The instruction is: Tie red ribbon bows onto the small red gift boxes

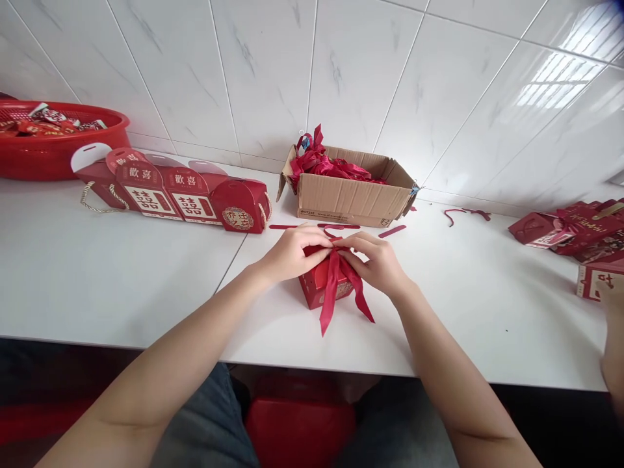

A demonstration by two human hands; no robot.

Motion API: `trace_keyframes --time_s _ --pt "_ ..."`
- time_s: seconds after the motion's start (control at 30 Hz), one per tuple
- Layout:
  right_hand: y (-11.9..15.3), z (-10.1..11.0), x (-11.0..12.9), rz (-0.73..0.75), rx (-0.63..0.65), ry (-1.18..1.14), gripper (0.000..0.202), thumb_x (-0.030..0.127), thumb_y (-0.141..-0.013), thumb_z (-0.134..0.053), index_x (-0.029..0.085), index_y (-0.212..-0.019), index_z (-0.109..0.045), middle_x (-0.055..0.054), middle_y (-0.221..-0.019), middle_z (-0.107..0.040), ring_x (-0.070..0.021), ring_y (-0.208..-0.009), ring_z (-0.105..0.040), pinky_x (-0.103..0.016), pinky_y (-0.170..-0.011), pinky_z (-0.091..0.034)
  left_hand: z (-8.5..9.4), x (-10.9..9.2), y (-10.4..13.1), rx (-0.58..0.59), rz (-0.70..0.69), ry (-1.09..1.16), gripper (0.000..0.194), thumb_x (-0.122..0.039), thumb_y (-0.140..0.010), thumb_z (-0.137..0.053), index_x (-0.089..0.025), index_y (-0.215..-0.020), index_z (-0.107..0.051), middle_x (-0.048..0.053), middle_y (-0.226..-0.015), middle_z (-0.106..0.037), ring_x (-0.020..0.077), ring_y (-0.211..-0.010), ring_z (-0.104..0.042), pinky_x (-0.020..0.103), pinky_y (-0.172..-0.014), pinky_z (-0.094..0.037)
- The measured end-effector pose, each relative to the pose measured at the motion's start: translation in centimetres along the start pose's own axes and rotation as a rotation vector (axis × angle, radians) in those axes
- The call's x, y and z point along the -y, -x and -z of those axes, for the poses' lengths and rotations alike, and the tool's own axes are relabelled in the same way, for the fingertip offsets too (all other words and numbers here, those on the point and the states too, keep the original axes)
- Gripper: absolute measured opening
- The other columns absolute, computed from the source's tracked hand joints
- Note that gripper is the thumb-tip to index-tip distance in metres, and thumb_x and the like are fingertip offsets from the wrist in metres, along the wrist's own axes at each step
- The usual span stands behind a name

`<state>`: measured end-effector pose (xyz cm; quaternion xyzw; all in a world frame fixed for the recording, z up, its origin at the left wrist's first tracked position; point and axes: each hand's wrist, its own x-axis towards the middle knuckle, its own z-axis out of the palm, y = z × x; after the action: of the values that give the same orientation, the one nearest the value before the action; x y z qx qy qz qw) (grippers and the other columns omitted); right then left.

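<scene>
A small red gift box (pixel 312 286) with gold print stands on the white table in front of me. Red ribbon (pixel 331 286) is gathered at its top, and two tails hang down over the near side. My left hand (pixel 295 250) comes in from the left, its thumb and fingers pinching the ribbon at the knot. From the other side my right hand (pixel 375 260) pinches the ribbon at the same spot. Both hands meet above the lid, and the fingers partly cover the knot.
A cardboard carton (pixel 351 198) of red ribbons stands by the tiled wall. Several red boxes (pixel 156 192) line up at left, near a red basket (pixel 112 130) of sweets. Ribbon scraps (pixel 392 231) lie about. At right, more boxes (pixel 541 231) and another person's arm (pixel 614 325).
</scene>
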<state>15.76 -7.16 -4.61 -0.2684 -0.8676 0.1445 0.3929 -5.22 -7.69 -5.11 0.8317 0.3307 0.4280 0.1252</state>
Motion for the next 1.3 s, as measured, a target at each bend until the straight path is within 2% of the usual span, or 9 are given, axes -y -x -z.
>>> trace_keyframes --time_s 0.07,0.2,0.43,0.57,0.63,0.8,1.1,1.2,1.3 --pt "0.4 -0.2 -0.1 0.008 -0.052 0.044 0.024 0.023 -0.093 -0.05 0.025 -0.105 -0.071 -0.006 -0.089 -0.068 -0.0189 -0.083 -0.061 -0.036 -0.076 -0.052 0.0 0.1 0.0 -0.032 -0.059 -0.034 0.016 -0.018 -0.089 -0.057 -0.018 -0.089 -0.072 0.006 -0.088 -0.073 0.0169 -0.084 -0.066 0.03 -0.076 -0.054" --pt "0.9 -0.2 0.0 0.043 -0.05 0.121 0.027 0.019 -0.093 -0.047 0.025 -0.104 -0.071 -0.004 -0.077 -0.063 -0.0184 -0.074 -0.054 -0.036 -0.07 -0.047 0.1 0.1 0.1 -0.062 -0.154 -0.101 0.013 -0.013 -0.088 -0.057 -0.016 -0.086 -0.07 0.004 -0.084 -0.072 0.0141 -0.079 -0.065 0.026 -0.073 -0.053" --pt "1.3 -0.1 -0.2 0.16 -0.045 0.048 0.038 0.006 -0.089 -0.041 0.025 -0.1 -0.072 -0.002 -0.071 -0.053 -0.0154 -0.068 -0.046 -0.033 -0.066 -0.042 0.6 0.2 0.1 -0.06 -0.169 -0.166 0.01 -0.01 -0.082 -0.059 -0.015 -0.08 -0.067 0.003 -0.08 -0.07 0.0128 -0.074 -0.062 0.024 -0.068 -0.052" --pt "1.5 -0.1 -0.1 0.115 -0.012 0.022 0.043 0.007 -0.09 -0.038 0.022 -0.123 -0.062 -0.002 -0.072 -0.05 -0.0162 -0.069 -0.046 -0.033 -0.066 -0.042 0.8 0.2 0.0 -0.054 -0.181 -0.177 0.01 -0.011 -0.083 -0.058 -0.015 -0.08 -0.067 0.003 -0.08 -0.07 0.0129 -0.076 -0.064 0.023 -0.07 -0.052" --pt "1.5 -0.2 -0.1 0.108 0.01 0.055 0.045 0.008 -0.09 -0.037 0.021 -0.127 -0.06 -0.003 -0.073 -0.05 -0.0168 -0.07 -0.045 -0.033 -0.065 -0.042 0.9 0.2 -0.1 -0.055 -0.187 -0.184 0.011 -0.011 -0.083 -0.058 -0.015 -0.079 -0.067 0.003 -0.08 -0.071 0.0131 -0.076 -0.064 0.023 -0.069 -0.052" --pt "1.7 -0.2 0.0 0.158 0.092 0.16 0.046 0.004 -0.087 -0.037 0.021 -0.114 -0.07 -0.004 -0.074 -0.047 -0.0166 -0.068 -0.037 -0.033 -0.063 -0.041 1.2 0.1 -0.1 -0.03 -0.125 -0.199 0.01 -0.014 -0.082 -0.059 -0.015 -0.078 -0.068 0.004 -0.08 -0.071 0.0139 -0.075 -0.064 0.024 -0.069 -0.051" --pt "1.6 0.5 0.5 0.159 0.239 0.166 0.052 0.0 -0.084 -0.037 0.024 -0.118 -0.069 -0.006 -0.081 -0.05 -0.0169 -0.07 -0.037 -0.034 -0.068 -0.043 1.1 0.0 0.0 -0.017 -0.045 -0.189 0.011 -0.013 -0.081 -0.058 -0.016 -0.075 -0.067 0.002 -0.078 -0.069 0.0113 -0.07 -0.061 0.021 -0.063 -0.048" --pt "1.5 0.4 0.5 0.171 0.232 0.17 0.05 0.002 -0.085 -0.037 0.023 -0.117 -0.069 -0.006 -0.082 -0.052 -0.0166 -0.07 -0.038 -0.035 -0.07 -0.043 1.1 0.0 -0.1 -0.02 -0.008 -0.171 0.01 -0.013 -0.08 -0.058 -0.016 -0.076 -0.067 0.001 -0.077 -0.069 0.0113 -0.07 -0.061 0.022 -0.064 -0.048" --pt "1.5 0.2 0.5 0.159 0.156 0.147 0.046 0.005 -0.087 -0.037 0.02 -0.119 -0.066 -0.005 -0.078 -0.053 -0.0163 -0.068 -0.04 -0.035 -0.068 -0.043 1.3 -0.2 -0.2 -0.003 0.05 -0.143 0.008 -0.016 -0.08 -0.058 -0.017 -0.078 -0.066 0.002 -0.08 -0.069 0.0134 -0.076 -0.062 0.024 -0.066 -0.049"
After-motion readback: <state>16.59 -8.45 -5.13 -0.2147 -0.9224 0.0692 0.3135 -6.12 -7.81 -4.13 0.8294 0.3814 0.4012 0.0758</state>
